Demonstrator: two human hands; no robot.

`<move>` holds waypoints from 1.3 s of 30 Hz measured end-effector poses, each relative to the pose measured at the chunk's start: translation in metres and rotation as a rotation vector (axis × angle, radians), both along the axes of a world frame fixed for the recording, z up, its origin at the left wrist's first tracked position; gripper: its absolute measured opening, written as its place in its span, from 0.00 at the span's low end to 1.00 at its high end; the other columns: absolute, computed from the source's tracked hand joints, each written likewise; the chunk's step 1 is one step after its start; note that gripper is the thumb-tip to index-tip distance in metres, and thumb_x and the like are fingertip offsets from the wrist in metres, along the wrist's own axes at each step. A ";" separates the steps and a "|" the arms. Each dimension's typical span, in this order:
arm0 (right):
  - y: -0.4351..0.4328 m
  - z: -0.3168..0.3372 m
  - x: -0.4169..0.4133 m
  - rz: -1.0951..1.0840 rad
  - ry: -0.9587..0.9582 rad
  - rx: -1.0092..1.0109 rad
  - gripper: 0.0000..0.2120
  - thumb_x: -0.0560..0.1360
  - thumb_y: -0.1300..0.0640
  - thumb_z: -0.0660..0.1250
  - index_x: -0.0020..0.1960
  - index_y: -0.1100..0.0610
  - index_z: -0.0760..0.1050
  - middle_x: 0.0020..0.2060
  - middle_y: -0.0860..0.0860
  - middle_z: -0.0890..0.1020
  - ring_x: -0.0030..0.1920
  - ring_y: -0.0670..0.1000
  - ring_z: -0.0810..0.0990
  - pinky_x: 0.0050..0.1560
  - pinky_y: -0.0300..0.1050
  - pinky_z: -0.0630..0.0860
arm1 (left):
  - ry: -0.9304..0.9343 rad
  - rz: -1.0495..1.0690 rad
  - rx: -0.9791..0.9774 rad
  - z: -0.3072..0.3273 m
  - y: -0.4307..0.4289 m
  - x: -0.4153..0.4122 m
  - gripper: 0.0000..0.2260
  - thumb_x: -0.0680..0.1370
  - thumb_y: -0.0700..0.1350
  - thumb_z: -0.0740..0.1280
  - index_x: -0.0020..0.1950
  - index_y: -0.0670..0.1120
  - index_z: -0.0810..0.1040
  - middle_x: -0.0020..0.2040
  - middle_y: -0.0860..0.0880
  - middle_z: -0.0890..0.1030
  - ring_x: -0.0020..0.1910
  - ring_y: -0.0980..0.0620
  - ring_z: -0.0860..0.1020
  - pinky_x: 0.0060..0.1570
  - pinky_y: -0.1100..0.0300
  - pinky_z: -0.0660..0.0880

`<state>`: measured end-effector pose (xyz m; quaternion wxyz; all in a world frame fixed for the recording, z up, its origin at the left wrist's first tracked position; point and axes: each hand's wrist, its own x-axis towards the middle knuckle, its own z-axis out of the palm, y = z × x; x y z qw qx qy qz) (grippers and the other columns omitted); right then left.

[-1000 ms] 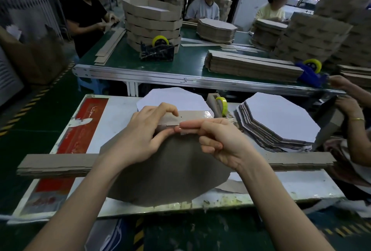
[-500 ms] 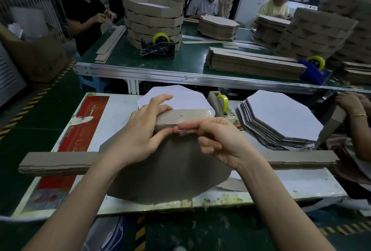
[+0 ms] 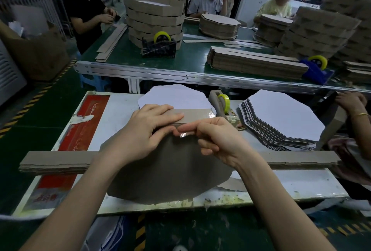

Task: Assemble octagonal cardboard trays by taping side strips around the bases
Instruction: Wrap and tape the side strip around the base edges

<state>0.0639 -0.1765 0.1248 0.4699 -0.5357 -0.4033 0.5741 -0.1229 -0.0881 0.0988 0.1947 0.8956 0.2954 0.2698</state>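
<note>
Head view: we are looking down at a white worktop [image 3: 120, 110] where a person is building one tray. The left hand [image 3: 146, 130] is lying with straight fingers flat on a brown side strip [image 3: 192, 115], pressing it against the far edge of a brown octagonal base [image 3: 170, 166]; this grip is open and is pressing, not clasping. The right hand [image 3: 216, 138] is meeting it thumb to thumb, its index finger and thumb pinching a piece of clear tape [image 3: 184, 134] at the seam where the strip is joining the base, with the other fingers curled.

The base is tilting up from the near edge of the worktop, directly under both grips. Just beyond the right grip a tape dispenser [image 3: 220, 104] with a yellow roll is standing. Beyond the left grip a white octagon [image 3: 172, 94] is lying flat. Well to the right of the right grip a stack of white octagons [image 3: 281, 114] is waiting. A bundle of flat strips [image 3: 56, 162] is lying across the worktop, passing beneath both wrists.

We are judging the tray to be at an early stage: one glossy taped patch is showing at the strip's right end and a second piece is going on, while the other sides of the base are showing no strip. Wrapping and taping the remaining sides is left, as is the whole waiting stack.
</note>
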 end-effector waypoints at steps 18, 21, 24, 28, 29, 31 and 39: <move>0.013 0.029 0.014 -0.104 -0.284 0.093 0.19 0.70 0.69 0.53 0.24 0.57 0.72 0.28 0.62 0.81 0.17 0.45 0.59 0.22 0.34 0.62 | 0.007 0.027 0.011 0.001 -0.001 -0.003 0.17 0.80 0.48 0.64 0.69 0.58 0.73 0.70 0.50 0.73 0.67 0.49 0.67 0.68 0.45 0.64; 0.032 0.025 0.026 -0.398 -0.540 0.370 0.19 0.72 0.67 0.57 0.30 0.53 0.79 0.32 0.59 0.82 0.24 0.46 0.68 0.28 0.39 0.66 | -0.007 0.020 0.004 0.002 -0.003 -0.001 0.18 0.80 0.48 0.64 0.69 0.59 0.71 0.69 0.50 0.73 0.67 0.49 0.67 0.67 0.47 0.64; 0.049 0.013 0.032 -0.265 -0.871 0.363 0.09 0.78 0.62 0.64 0.52 0.55 0.83 0.45 0.47 0.84 0.43 0.43 0.79 0.47 0.40 0.75 | -0.011 0.022 -0.017 0.003 -0.002 -0.001 0.18 0.80 0.47 0.64 0.68 0.61 0.70 0.69 0.50 0.73 0.67 0.50 0.67 0.68 0.46 0.64; 0.051 -0.001 0.036 -0.066 -0.897 0.227 0.10 0.79 0.49 0.67 0.42 0.51 0.82 0.32 0.37 0.81 0.37 0.37 0.76 0.40 0.32 0.69 | 0.010 0.030 -0.033 0.003 -0.002 0.000 0.18 0.80 0.48 0.64 0.69 0.62 0.69 0.70 0.53 0.72 0.69 0.52 0.65 0.69 0.48 0.63; 0.052 -0.003 0.037 -0.077 -0.891 0.225 0.12 0.78 0.47 0.67 0.39 0.50 0.81 0.28 0.37 0.79 0.34 0.37 0.75 0.36 0.31 0.67 | 0.004 0.033 -0.039 0.002 -0.003 -0.001 0.17 0.81 0.48 0.63 0.69 0.63 0.70 0.70 0.55 0.72 0.69 0.54 0.65 0.70 0.49 0.62; 0.052 -0.004 0.038 -0.099 -0.870 0.226 0.13 0.78 0.47 0.68 0.37 0.51 0.81 0.26 0.37 0.78 0.32 0.37 0.74 0.33 0.29 0.66 | -0.074 0.043 -0.105 0.003 -0.006 -0.001 0.15 0.79 0.53 0.60 0.66 0.65 0.72 0.68 0.59 0.72 0.69 0.58 0.65 0.69 0.55 0.62; 0.050 -0.006 0.037 -0.103 -0.827 0.223 0.14 0.77 0.47 0.68 0.36 0.52 0.79 0.24 0.37 0.75 0.29 0.37 0.71 0.31 0.29 0.65 | -0.183 0.266 -0.027 0.007 -0.016 0.020 0.15 0.74 0.67 0.63 0.53 0.63 0.82 0.55 0.59 0.81 0.56 0.56 0.74 0.57 0.48 0.73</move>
